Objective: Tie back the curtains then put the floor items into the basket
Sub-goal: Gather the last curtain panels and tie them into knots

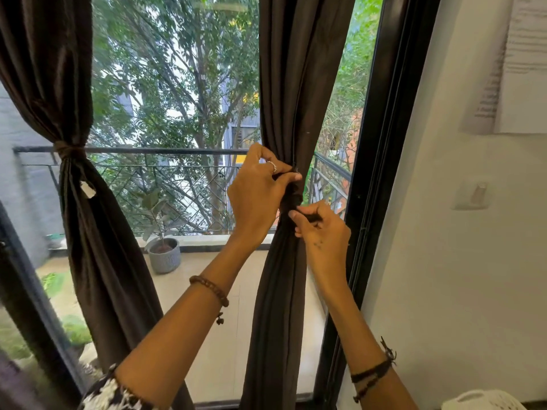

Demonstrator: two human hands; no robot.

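Note:
Two dark brown curtains hang at a large window. The left curtain [74, 119] is gathered and bound at mid height by a brown tie [68, 150]. The right curtain [296, 84] is bunched at mid height, where both my hands work. My left hand [257, 193] pinches a dark tie strip against the upper part of the bunch. Just below it, my right hand [322, 229] grips the other end of the tie [291, 198], which wraps the gathered cloth. The white basket's rim [479, 400] shows at the bottom right corner. No floor items are in view.
A black window frame [373, 173] stands right of the curtain, then a white wall with a light switch [472, 195] and a paper sheet [524, 63]. Outside are a balcony railing [148, 150] and a potted plant [162, 250].

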